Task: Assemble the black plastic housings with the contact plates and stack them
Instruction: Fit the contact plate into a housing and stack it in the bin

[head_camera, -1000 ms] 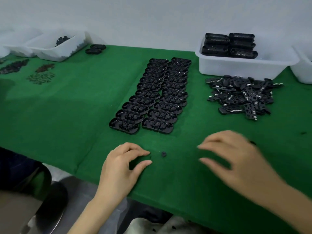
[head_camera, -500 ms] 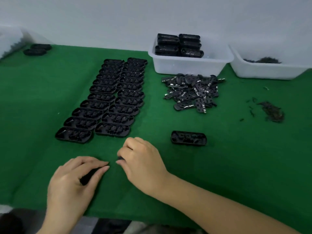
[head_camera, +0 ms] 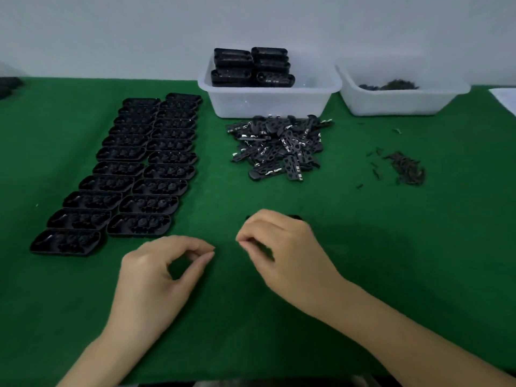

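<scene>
**Green cloth, bins and black parts**

Green cloth (head_camera: 363, 261) bears two rows of housings (head_camera: 134, 169). White bin (head_camera: 268, 104) holds stacked housings (head_camera: 251, 67); second bin (head_camera: 399, 101) holds dark scraps. Plates (head_camera: 279, 148) lie heaped before the first bin. Left hand (head_camera: 156, 275) touches thumb to forefinger; right hand (head_camera: 284, 247) pinches likewise; whether either holds anything, I cannot tell.
</scene>
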A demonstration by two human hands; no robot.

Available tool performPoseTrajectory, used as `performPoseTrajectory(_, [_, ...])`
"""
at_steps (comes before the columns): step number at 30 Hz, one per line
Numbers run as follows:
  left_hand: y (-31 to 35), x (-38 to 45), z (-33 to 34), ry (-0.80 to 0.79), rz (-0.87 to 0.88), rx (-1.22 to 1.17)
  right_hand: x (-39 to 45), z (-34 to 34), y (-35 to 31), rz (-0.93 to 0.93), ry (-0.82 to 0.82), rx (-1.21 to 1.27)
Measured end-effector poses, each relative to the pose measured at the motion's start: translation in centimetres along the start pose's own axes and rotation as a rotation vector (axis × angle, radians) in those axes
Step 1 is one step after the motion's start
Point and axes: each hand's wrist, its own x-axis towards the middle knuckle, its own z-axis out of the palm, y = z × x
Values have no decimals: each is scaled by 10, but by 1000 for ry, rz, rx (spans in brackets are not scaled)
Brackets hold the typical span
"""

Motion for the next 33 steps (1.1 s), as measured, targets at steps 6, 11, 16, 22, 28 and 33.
performPoseTrajectory(6, [9,33,21,-63,39,49,-15,-52,75,205,192,-406])
performPoseTrajectory(11, [6,45,36,-74,-52,-56,-21,-47,82,276,126,-330])
performPoseTrajectory(16, [11,46,42,-11,112,-84,-5,-46,60,132,54,-127])
performPoseTrajectory(22, [12,40,51,-131,311,17,10,-36,60,238,-195,-70])
performPoseTrajectory(28, [11,41,53,-138,325,16,15,-32,64,374,-160,54])
performPoseTrajectory(33, [9,42,54,-144,315,-8,22,-30,67,486,-147,103])
